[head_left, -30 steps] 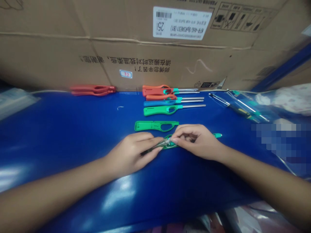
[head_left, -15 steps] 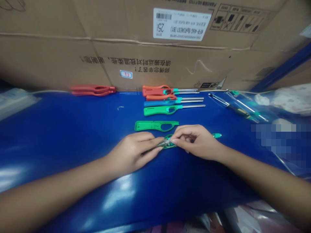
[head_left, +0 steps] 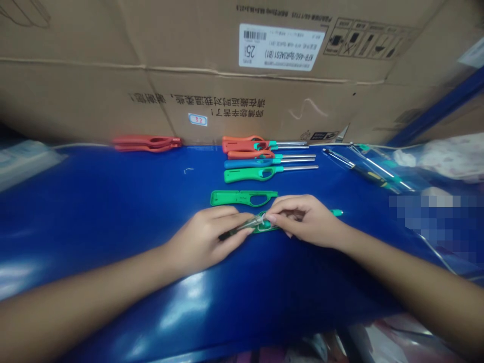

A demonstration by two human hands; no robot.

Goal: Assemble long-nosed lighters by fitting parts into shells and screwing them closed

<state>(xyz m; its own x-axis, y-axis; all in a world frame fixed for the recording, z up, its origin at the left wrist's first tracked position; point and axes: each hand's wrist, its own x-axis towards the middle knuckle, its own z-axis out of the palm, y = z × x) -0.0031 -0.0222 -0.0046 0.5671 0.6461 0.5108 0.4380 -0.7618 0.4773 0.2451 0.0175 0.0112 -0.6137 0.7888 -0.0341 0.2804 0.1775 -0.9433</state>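
Note:
My left hand (head_left: 212, 234) is closed around a dark, translucent lighter fuel tank (head_left: 239, 227) with a metallic tip pointing right. At that tip my right hand (head_left: 304, 219) pinches something small and whitish, mostly hidden by the fingers. Beneath both hands lies an opened green lighter casing half (head_left: 266, 229) with teal inner parts and a thin pale tube. A teal piece (head_left: 336, 213) pokes out past my right hand. Just beyond my hands rests a separate green casing half (head_left: 227, 198), its hollow inside facing up.
Farther back lie a green lighter (head_left: 242, 175), a blue lighter (head_left: 238, 164) and orange ones (head_left: 238, 145). Red casing halves (head_left: 145, 143) are at the back left. Metal tubes in clear plastic (head_left: 378, 164) lie right. A cardboard box (head_left: 113, 106) stands behind the blue table (head_left: 124, 212).
The view has tilted slightly, so the background sits a little lower. My hands hold nearly the same pose, with slightly more of the fuel tank showing between my left fingers.

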